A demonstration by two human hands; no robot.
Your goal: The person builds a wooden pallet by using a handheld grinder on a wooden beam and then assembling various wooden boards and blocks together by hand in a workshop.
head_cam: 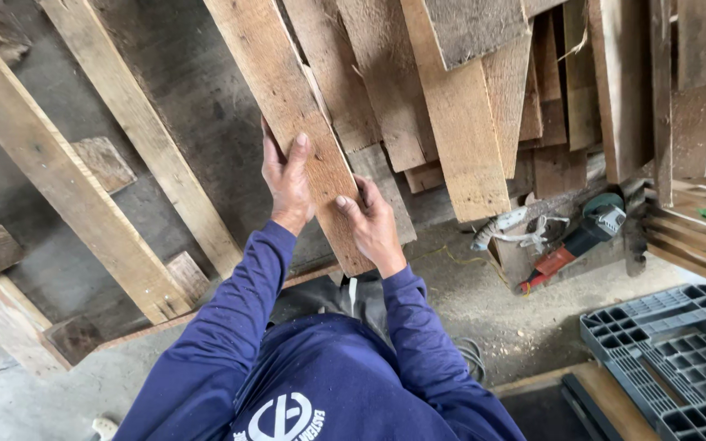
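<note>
Both hands grasped 1 long wooden plank [304, 114]: the left hand [287, 181] gripped its left edge, the right hand [373, 224] its lower right edge, beside leaning boards [459, 122].

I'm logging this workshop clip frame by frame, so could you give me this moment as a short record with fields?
setting: workshop floor with sawdust, boards stacked and leaning
left hand: grips the left edge of a rough wooden plank
right hand: holds the plank's lower right edge
plank: long, tilted, lifted off the board pile
nearby tool: red and green angle grinder on the floor to the right
other: grey plastic pallet at lower right
clothing: dark blue long sleeves
</note>
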